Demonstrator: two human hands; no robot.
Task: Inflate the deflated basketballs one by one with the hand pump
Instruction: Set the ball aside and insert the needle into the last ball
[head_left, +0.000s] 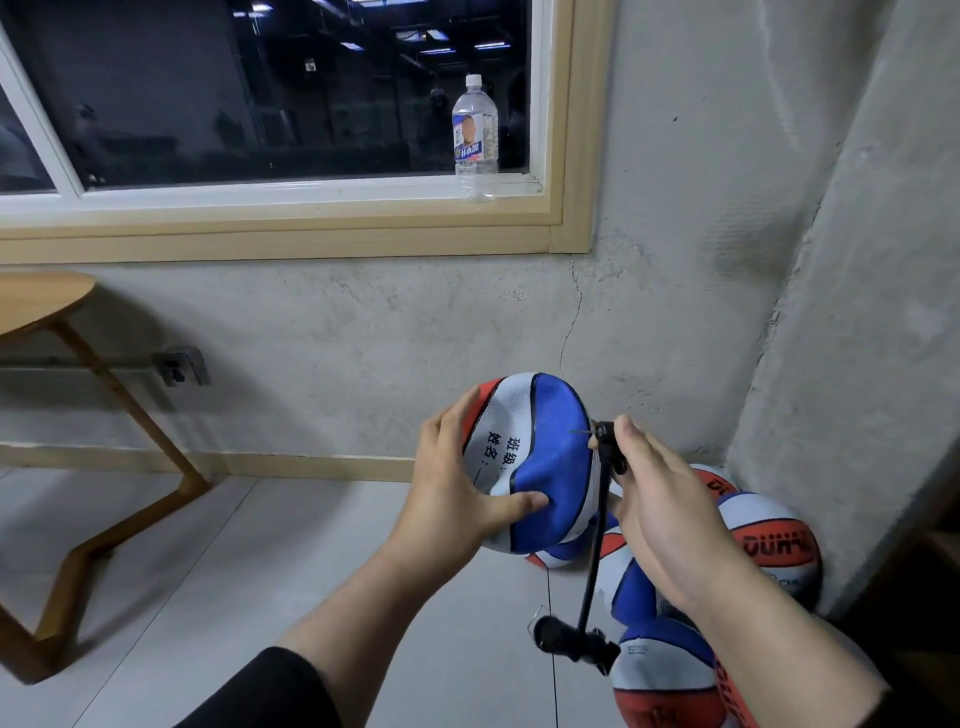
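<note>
My left hand (457, 488) grips a soft, dented red, white and blue basketball (540, 457) in the air, thumb pressing into its blue panel. My right hand (660, 499) pinches the black nozzle of the pump hose (605, 441) at the ball's right side, its thin needle pointing at the blue panel. The black hose (595, 545) hangs down to the hand pump (571, 644), which dangles below. Several more red, white and blue basketballs (769, 545) lie on the floor in the corner under my right arm.
A concrete wall and a jutting pillar (831, 364) close the corner on the right. A wooden table (47, 306) with angled legs stands at the left. A water bottle (475, 135) stands on the window sill. Pale floor tiles (234, 571) spread below.
</note>
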